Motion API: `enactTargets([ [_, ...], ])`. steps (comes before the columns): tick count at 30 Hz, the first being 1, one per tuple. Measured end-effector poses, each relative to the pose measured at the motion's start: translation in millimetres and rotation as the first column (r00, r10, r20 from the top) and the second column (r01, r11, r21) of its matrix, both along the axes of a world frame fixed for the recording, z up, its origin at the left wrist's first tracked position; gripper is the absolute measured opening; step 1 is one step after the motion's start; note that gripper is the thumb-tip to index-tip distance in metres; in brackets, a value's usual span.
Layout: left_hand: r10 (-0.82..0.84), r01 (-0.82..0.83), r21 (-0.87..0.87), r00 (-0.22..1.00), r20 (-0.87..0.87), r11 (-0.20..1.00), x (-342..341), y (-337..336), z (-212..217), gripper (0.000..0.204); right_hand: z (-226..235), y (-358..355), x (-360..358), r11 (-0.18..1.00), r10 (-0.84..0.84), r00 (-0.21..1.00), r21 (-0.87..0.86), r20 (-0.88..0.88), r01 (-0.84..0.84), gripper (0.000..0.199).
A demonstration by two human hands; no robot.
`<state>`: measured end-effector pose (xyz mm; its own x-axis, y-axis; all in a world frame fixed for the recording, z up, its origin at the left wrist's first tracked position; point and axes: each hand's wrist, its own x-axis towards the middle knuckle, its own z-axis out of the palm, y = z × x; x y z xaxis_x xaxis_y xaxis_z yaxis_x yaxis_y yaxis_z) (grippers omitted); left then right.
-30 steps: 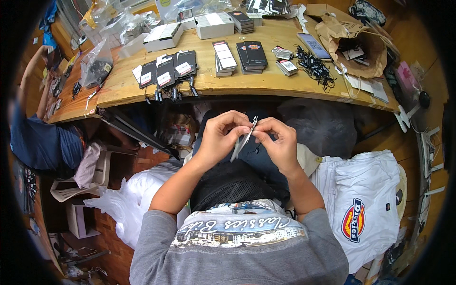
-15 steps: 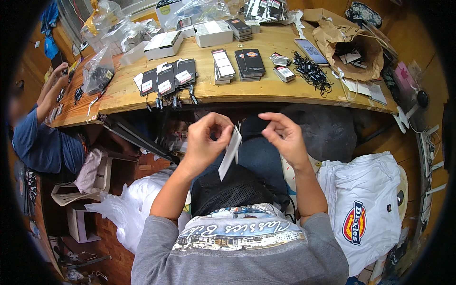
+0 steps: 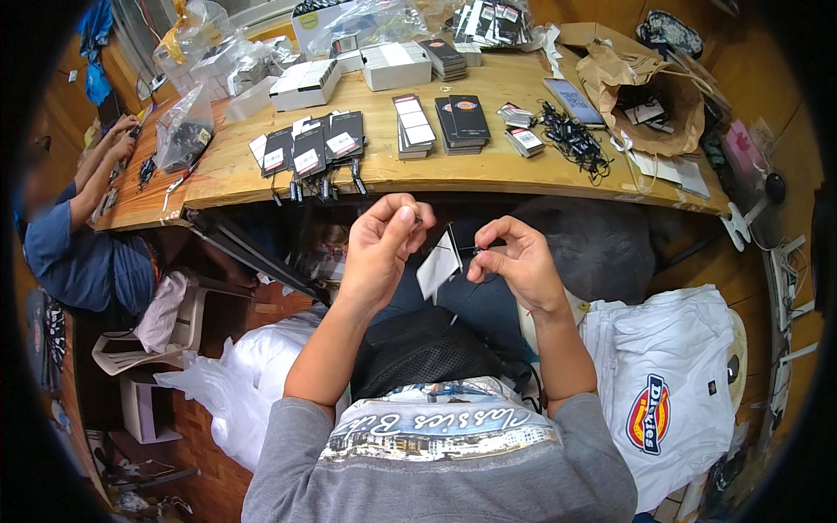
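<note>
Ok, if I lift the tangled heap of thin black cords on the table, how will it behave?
The tangled heap of thin black cords looks floppy, its strands looping loosely. It is probably light, the strands being so thin. Crossed loops may snag, lifting several together.

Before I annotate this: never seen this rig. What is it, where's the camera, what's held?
No robot here, just a person's two bare hands. The view is from a fisheye camera worn on their head, looking down, so straight edges bend near the rim and picture-left is their left.

The right hand pinches a thin black cord; beside it, a pale card hangs between the hands. The left hand has its fingertips drawn together; any contents are too small to tell.

On the wooden table: black cards, white boxes, a phone, a paper bag.
</note>
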<state>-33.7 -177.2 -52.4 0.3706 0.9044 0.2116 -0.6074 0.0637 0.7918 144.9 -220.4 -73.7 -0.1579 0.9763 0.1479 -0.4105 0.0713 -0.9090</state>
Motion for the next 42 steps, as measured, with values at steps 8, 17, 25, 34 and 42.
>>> enactTargets([
  [8, 0.129, -0.029, 0.295, 0.936, -0.328, 0.955, 2.8, -7.8, 6.1, 0.013, 14.7, -5.3, -7.5, 0.998, -0.040, 0.986, -0.060, -0.165, 0.031, 0.015],
  [17, 0.280, -0.104, 0.429, 0.886, -0.370, 0.897, 15.6, -20.0, 2.2, 0.017, 17.8, -7.7, -16.1, 0.931, -0.324, 0.945, 0.191, 0.049, 0.310, 0.011],
  [25, 0.431, -0.090, 0.653, 0.817, -0.384, 0.752, 14.5, -18.7, 5.8, 0.021, 23.5, -9.8, -17.0, 0.930, -0.339, 0.932, 0.196, 0.130, 0.310, 0.009],
  [34, 0.028, 0.113, 0.411, 0.946, -0.322, 0.905, 13.3, -10.9, 4.3, 0.035, 25.7, -13.0, -14.5, 0.958, -0.255, 0.947, 0.185, 0.195, 0.220, 0.009],
  [42, -0.041, 0.108, 0.441, 0.987, -0.158, 0.891, 21.6, -2.4, -19.2, 0.046, 17.7, -17.3, -26.2, 0.957, -0.261, 0.960, 0.157, 0.103, 0.243, 0.008],
])
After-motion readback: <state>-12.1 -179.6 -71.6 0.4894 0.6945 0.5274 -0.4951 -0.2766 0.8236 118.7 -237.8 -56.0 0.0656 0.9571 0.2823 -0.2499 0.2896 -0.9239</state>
